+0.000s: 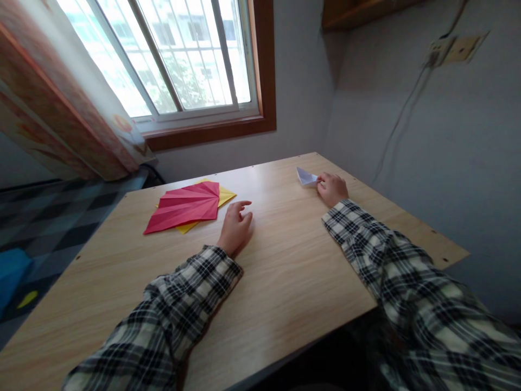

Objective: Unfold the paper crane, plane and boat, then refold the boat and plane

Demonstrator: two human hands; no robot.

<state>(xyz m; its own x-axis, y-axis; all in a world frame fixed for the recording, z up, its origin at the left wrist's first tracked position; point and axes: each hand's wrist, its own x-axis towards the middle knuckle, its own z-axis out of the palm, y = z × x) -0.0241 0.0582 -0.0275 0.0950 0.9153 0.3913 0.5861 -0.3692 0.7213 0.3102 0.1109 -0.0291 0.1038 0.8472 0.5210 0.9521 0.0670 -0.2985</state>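
A small folded white paper shape (306, 177) lies near the far right corner of the wooden table (285, 271). My right hand (332, 189) is at its right side, fingertips pinching its edge. My left hand (236, 225) rests on the table near the middle, fingers loosely curled and apart, holding nothing. Just left of that hand lies a creased red paper sheet (185, 207) on top of a yellow sheet (224, 195). Both forearms wear plaid sleeves.
A window (183, 54) with a wooden frame is behind the table, with a patterned curtain (61, 108) at the left. The right wall carries a socket plate (451, 50) and a hanging cable. A checkered floor lies to the left.
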